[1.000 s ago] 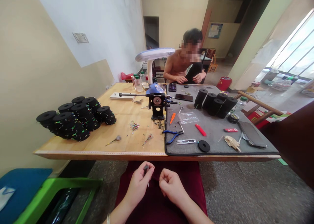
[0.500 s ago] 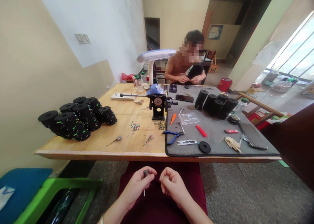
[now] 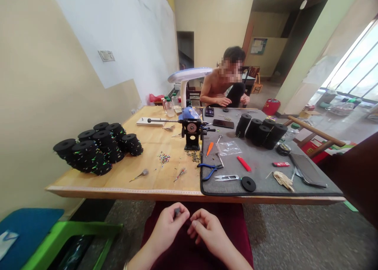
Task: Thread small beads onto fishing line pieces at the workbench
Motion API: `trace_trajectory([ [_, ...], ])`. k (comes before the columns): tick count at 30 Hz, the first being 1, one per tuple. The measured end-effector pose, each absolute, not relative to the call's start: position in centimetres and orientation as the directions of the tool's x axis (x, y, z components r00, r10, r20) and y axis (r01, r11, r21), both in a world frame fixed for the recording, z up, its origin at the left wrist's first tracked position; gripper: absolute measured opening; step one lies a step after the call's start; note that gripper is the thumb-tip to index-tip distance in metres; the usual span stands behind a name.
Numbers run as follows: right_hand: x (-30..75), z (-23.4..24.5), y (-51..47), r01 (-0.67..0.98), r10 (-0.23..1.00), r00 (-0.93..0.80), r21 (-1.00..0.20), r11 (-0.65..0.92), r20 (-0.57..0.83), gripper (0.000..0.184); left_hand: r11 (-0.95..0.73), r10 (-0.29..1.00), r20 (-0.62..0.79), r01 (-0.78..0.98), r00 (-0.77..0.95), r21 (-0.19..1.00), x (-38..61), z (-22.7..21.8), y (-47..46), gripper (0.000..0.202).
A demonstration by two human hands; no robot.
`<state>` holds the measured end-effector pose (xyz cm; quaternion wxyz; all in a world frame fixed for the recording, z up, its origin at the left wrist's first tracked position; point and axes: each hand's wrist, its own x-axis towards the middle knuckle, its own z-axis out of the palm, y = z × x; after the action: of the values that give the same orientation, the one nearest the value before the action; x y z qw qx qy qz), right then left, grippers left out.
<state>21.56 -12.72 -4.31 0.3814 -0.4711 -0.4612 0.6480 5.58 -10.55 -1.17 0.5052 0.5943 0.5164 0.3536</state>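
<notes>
While both hands (image 3: 189,228) pinch 1 small grey piece (image 3: 177,211), 4 black rolls (image 3: 261,130) on mat

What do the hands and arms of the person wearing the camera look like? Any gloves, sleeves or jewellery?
Both are bare: the left hand and the right hand wear no gloves, and no rings can be made out. The forearms show no sleeves as far as the picture's bottom edge. A thin pale bracelet circles the left wrist, cut off by the frame. The right wrist shows nothing worn.

Head-worn view, forward and down over table (image 3: 165,183), near its edge.
</notes>
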Motion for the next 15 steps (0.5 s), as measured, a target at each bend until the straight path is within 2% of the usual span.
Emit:
trace_trajectory([
  [4,21.1,-3.6,-12.2,-0.079,0.954,-0.24,-0.976,-0.202,-0.178,0.023,-0.046,0.962,-0.047,0.331,0.268,0.943,5.9,-0.7,-10.7,0.019],
  [10,20.7,-4.3,-11.2,0.094,0.964,-0.239,-0.991,-0.1,-0.12,0.026,-0.134,0.955,-0.018,0.483,0.296,0.865,5.9,-0.3,-10.0,0.017],
  [12,20.8,-5.0,-10.8,0.098,0.965,-0.23,-0.989,-0.106,-0.127,0.029,-0.179,0.957,0.028,0.509,0.29,0.842,5.3,0.1,-9.1,0.016],
  [15,21.0,-5.9,-10.2,0.0,0.959,-0.217,-0.983,-0.186,-0.181,0.038,-0.229,0.97,0.133,0.594,0.202,0.771,3.7,0.8,-6.4,0.011],
])
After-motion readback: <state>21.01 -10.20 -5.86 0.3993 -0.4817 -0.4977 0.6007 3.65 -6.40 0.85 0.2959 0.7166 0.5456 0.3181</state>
